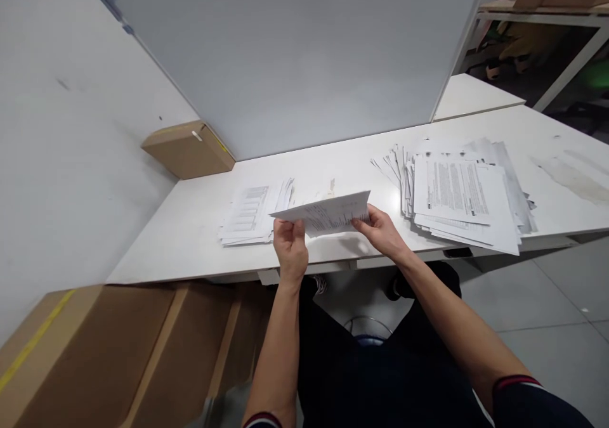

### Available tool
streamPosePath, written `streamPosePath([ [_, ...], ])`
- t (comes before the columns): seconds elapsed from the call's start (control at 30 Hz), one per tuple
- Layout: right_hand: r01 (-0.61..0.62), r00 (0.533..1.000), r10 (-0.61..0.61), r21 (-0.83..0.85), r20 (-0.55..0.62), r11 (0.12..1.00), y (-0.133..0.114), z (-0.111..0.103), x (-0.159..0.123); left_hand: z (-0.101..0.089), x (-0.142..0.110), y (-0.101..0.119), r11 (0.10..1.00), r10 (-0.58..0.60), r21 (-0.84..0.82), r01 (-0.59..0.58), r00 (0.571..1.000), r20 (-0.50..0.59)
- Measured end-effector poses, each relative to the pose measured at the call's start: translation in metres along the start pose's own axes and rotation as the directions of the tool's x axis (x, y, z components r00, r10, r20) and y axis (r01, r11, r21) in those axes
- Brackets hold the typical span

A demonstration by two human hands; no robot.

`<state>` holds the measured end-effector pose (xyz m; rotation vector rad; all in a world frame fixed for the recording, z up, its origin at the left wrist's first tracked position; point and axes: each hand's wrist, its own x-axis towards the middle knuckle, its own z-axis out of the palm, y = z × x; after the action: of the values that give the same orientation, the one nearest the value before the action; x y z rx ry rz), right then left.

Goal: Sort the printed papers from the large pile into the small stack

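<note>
Between my two hands a printed sheet of paper (328,215) is held up, tilted, above the front of the white table. My left hand (290,244) pinches its lower left corner. At the other end, my right hand (379,228) grips the right edge, thumb on the printed side. Whether it is one sheet or several together I cannot tell. Left of my hands lies a small stack of printed papers (250,215). A larger, uneven pile of papers (459,193) is on the right, some sheets jutting over the table's front edge.
A whiteboard (304,60) leans along the back of the white table (157,244). A cardboard box (190,152) stands in the left corner. Large cardboard cartons (109,352) are on the floor at lower left. Farther right are another table (547,19) and a person's feet (507,68).
</note>
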<state>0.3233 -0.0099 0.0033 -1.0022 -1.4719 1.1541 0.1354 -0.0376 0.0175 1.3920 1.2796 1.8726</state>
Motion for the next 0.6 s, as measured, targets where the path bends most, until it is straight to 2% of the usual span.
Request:
streamPosePath([
  [0.13,-0.015,1.000,0.015,0.013,0.026,1.000,0.017,-0.001,0.005,0.001,-0.001,-0.013,0.999,-0.047,0.022,0.045,0.995,0.092],
  [0.4,0.027,1.000,-0.027,0.002,-0.001,1.000,0.014,0.002,0.007,0.006,0.000,-0.008,0.995,-0.040,0.092,0.033,0.996,0.075],
  [0.6,0.008,1.000,-0.007,-0.036,0.021,0.999,0.020,0.009,0.005,0.009,-0.001,-0.007,0.991,-0.071,0.118,0.062,0.995,0.072],
])
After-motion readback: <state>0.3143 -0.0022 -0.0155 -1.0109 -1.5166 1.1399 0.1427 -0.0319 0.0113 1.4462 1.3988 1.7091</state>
